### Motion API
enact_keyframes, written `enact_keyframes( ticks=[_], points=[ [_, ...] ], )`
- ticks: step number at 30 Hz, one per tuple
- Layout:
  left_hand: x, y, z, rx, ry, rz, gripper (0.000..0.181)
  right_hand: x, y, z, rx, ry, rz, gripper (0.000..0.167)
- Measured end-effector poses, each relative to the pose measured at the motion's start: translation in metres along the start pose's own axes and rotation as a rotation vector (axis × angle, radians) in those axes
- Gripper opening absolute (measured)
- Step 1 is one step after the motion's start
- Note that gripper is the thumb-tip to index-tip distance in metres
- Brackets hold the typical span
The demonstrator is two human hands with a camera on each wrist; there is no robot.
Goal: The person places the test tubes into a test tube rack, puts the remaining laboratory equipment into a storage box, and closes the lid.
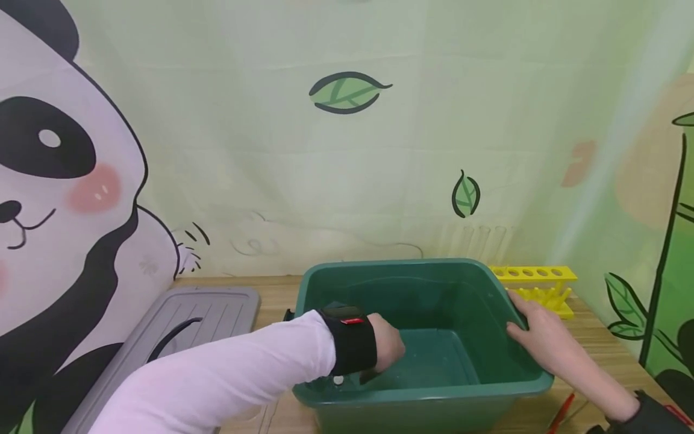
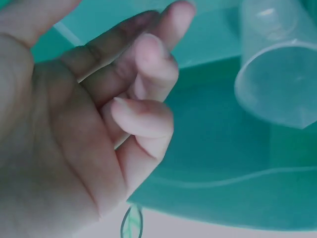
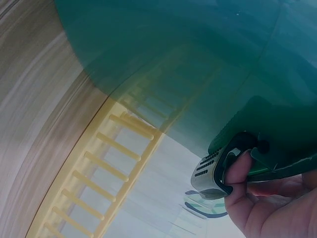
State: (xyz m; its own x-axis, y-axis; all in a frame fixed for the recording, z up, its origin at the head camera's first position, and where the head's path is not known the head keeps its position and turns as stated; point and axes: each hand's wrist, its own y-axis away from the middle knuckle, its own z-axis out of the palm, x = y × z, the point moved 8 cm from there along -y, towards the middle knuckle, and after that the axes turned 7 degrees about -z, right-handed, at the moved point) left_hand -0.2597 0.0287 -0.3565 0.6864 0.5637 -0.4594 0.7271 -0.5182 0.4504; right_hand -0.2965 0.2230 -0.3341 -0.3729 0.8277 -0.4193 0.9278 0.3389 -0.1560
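A deep green plastic bin (image 1: 423,398) stands on the table in the head view. My left hand (image 1: 387,343) is down inside it, its back toward the head camera. The left wrist view shows that hand (image 2: 114,119) with loosely bent fingers and nothing in them. A clear plastic beaker (image 2: 277,74) with a pouring lip is in the bin, apart from the fingers; my forearm seems to hide it in the head view. My right hand (image 1: 547,334) grips the bin's right rim. In the right wrist view its fingers (image 3: 240,173) curl at the grey-and-black latch (image 3: 210,173).
A yellow test tube rack (image 1: 534,274) stands behind the bin at the right, with clear glass tubes (image 1: 482,241) beside it. A grey ribbed lid (image 1: 228,307) with a black handle lies left. Something thin and red (image 1: 562,411) lies at the front right.
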Motion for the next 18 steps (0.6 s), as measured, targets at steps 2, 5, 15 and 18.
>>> enact_keyframes(
  ticks=[2,5,15,18],
  points=[
    [-0.002,0.004,-0.008,0.020,0.031,0.015,0.015,0.000,0.000,0.000,0.001,0.001,-0.001,0.060],
    [-0.008,0.007,-0.021,0.072,0.124,0.024,0.013,0.000,0.000,0.001,0.001,-0.002,0.002,0.059],
    [-0.037,0.029,-0.050,0.161,0.276,-0.018,0.024,0.000,-0.002,0.000,0.007,-0.001,-0.003,0.059],
    [-0.045,0.036,-0.054,0.183,0.287,-0.022,0.023,0.000,-0.002,0.000,0.009,0.004,-0.006,0.059]
  ],
)
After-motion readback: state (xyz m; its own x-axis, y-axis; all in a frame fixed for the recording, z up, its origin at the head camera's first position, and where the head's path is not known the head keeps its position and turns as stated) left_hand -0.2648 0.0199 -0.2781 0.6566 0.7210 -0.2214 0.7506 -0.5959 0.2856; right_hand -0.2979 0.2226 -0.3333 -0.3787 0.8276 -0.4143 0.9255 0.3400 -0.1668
